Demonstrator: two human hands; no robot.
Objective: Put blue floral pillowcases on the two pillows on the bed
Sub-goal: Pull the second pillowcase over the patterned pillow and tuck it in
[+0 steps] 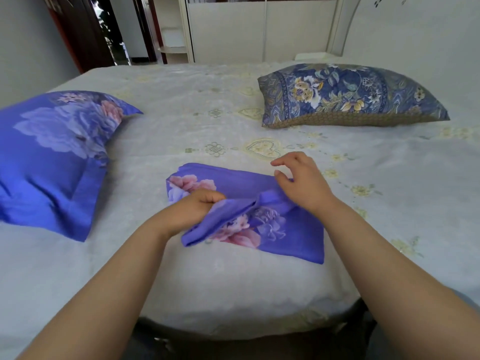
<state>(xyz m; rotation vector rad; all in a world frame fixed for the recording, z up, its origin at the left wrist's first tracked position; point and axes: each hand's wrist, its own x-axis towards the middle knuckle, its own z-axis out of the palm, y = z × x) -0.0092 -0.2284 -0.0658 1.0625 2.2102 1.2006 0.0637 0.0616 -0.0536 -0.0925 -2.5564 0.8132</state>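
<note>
A folded blue floral pillowcase (291,237) lies on the bed near its front edge. My left hand (197,206) grips a fold of its fabric at the left side. Above the pillowcase's upper right part hovers my right hand (301,180), fingers loosely spread, its heel close to the cloth. At the left lies a pillow (52,157) inside a matching blue floral pillowcase. A second pillow (348,97), in a darker blue and tan patterned cover, rests at the far right.
The bed (207,120) has a pale embroidered cover. A white headboard (415,29) rises at the far right. White wardrobe panels (259,29) and a dark doorway (111,29) stand behind the bed.
</note>
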